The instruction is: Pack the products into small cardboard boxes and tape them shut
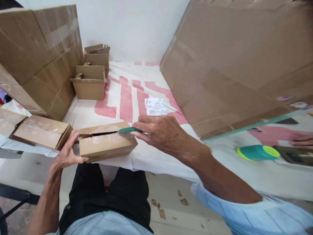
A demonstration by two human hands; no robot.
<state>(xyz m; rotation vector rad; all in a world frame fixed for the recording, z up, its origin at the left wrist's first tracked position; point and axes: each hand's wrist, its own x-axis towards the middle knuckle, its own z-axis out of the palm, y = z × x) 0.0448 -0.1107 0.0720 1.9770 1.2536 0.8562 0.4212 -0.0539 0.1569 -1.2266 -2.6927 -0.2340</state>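
From where I stand, the nearest thing to writing is a torn white paper [156,106] lying on the tabletop, covered in small dark outlined shapes or characters too tiny for me to read. Beneath it, the white cloth [146,153] carries big pink shapes that look like pieces of large lettering, though I can't make out a word. At the near edge, in front of the person's lap, is the cardboard box [107,147]; the left hand [68,151] has its grip closed around the box's left end. The right hand [163,132] grasps a green tool [128,130], its far end at the dark slit along the box's top. Shiny tape shows on the stacked cartons [56,58] at left, beside which stand small open boxes [89,88]. On the large carton [232,65] at right, little pink and white patches are too blurred to read. The dark trousers [83,189] bear a small pale mark, likewise illegible.
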